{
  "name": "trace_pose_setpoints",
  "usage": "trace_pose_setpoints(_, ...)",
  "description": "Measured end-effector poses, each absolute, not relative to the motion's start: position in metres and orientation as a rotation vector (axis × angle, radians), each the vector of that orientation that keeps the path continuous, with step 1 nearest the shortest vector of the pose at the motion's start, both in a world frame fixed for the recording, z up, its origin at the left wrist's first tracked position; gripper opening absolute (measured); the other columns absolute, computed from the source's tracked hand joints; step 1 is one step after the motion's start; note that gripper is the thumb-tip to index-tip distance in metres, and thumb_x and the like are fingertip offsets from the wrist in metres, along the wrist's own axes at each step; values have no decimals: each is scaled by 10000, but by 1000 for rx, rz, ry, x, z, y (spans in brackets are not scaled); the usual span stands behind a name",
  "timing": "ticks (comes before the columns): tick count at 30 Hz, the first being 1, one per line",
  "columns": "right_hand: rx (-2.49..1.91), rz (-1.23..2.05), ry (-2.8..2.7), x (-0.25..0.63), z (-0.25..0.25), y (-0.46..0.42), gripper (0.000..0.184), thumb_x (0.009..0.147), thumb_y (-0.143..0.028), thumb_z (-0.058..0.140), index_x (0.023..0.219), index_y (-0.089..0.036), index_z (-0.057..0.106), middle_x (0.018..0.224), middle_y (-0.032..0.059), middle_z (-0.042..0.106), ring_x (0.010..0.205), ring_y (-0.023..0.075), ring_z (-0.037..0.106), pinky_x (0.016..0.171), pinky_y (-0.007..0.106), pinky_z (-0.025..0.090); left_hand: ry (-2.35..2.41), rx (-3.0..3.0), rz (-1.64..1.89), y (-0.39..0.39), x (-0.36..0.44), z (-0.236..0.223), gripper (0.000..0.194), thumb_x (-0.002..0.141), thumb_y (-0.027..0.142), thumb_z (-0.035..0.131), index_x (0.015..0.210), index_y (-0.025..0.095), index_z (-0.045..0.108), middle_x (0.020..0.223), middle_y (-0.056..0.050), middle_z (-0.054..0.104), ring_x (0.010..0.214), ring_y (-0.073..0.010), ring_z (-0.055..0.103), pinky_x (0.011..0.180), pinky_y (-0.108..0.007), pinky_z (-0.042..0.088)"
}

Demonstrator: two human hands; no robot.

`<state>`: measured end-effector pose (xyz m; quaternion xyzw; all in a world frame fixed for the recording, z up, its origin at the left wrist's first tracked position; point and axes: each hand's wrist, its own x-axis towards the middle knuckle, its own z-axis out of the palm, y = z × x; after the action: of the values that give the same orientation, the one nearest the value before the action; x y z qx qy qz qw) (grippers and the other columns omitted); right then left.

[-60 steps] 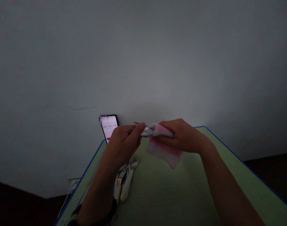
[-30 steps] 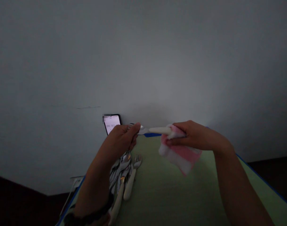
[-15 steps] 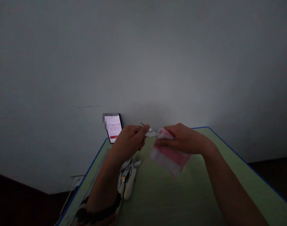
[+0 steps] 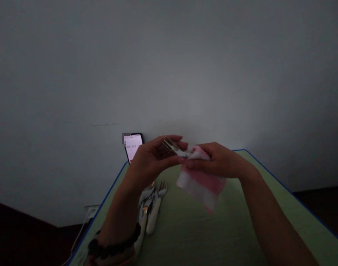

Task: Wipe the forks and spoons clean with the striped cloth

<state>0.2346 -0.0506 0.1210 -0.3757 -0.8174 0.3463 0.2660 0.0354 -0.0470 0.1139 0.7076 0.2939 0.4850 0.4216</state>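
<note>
The left hand [image 4: 152,160] and the right hand [image 4: 221,160] had closed in on each other above the table, with only a small gap left between the left fingertips and the cloth. A moment earlier they had stood wider apart, with the pale handle of the metal fork [image 4: 169,146] stretched out bare between them. Now that handle had nearly disappeared into the pink-and-white cloth [image 4: 200,188], which the right hand pinched around it, while the rest of the cloth hung loose below. The left hand was curled around the fork's neck, and its tines showed just above the fingers, so the fork was held in the air between both hands.

Below the left forearm, a second white-handled fork [image 4: 161,190] lay beside a cluster of spoons [image 4: 147,194] on the green tabletop [image 4: 208,236] (its blue edge ran along both sides). A beaded bracelet [image 4: 113,249] circled the left wrist. Farther off, a phone [image 4: 133,147] stood against the wall showing a timer, its lower part partly hidden behind the left hand.
</note>
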Motion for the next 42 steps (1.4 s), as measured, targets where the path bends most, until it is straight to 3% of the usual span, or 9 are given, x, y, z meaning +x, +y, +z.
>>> trace_pose_setpoints(8, -1094, 959, -2133, 245, 122, -51, 374, 738, -507, 584, 861, -154, 586, 696, -6, 568, 587, 92, 480, 484, 180, 379, 872, 1886, 1405, -43, 27, 112, 405, 668, 207, 734, 1039, 167, 579, 996, -75, 698, 856, -181, 669, 758, -279, 558)
trace_pose_setpoints(17, -1077, 968, -2274, 239, 127, -53, 356, 773, -495, 537, 863, -154, 587, 721, 4, 576, 615, 104, 479, 518, 197, 366, 868, 1999, 1311, -51, 30, 119, 371, 632, 247, 759, 952, 166, 589, 947, -65, 696, 754, -159, 656, 725, -290, 545)
trace_pose_setpoints(25, -1004, 949, -2287, 234, 127, -54, 362, 787, -504, 516, 845, -151, 575, 701, -6, 551, 605, 97, 453, 541, 204, 357, 897, 2094, 1282, -56, 38, 121, 346, 675, 274, 733, 993, 208, 615, 959, -27, 689, 832, -150, 642, 730, -246, 520)
trace_pose_setpoints(32, -1042, 1034, -2186, 244, 126, -53, 333, 772, -459, 557, 917, -161, 584, 748, 0, 576, 616, 96, 481, 533, 191, 373, 1001, 1925, 1438, -55, 39, 116, 354, 683, 301, 723, 985, 172, 589, 917, -53, 699, 803, -160, 654, 675, -244, 524)
trace_pose_setpoints(37, -1051, 1090, -2205, 249, 126, -53, 343, 786, -482, 529, 858, -149, 570, 678, -9, 525, 571, 86, 451, 483, 180, 355, 1096, 1887, 1358, -58, 32, 121, 212, 680, 313, 715, 759, 164, 587, 618, 8, 663, 456, -73, 548, 408, -161, 419)
trace_pose_setpoints(39, -1061, 1129, -2252, 249, 125, -53, 336, 795, -477, 517, 834, -147, 562, 646, -16, 503, 544, 80, 432, 461, 178, 342, 1089, 1932, 1233, -59, 29, 124, 174, 705, 307, 690, 672, 167, 592, 512, 31, 607, 401, -59, 494, 380, -153, 395)
trace_pose_setpoints(42, -1076, 1130, -2292, 247, 124, -52, 318, 788, -460, 531, 832, -146, 564, 637, -21, 497, 527, 74, 418, 450, 176, 332, 1020, 1958, 1094, -61, 28, 126, 142, 759, 301, 631, 699, 175, 603, 523, 29, 607, 426, -69, 511, 410, -160, 426)
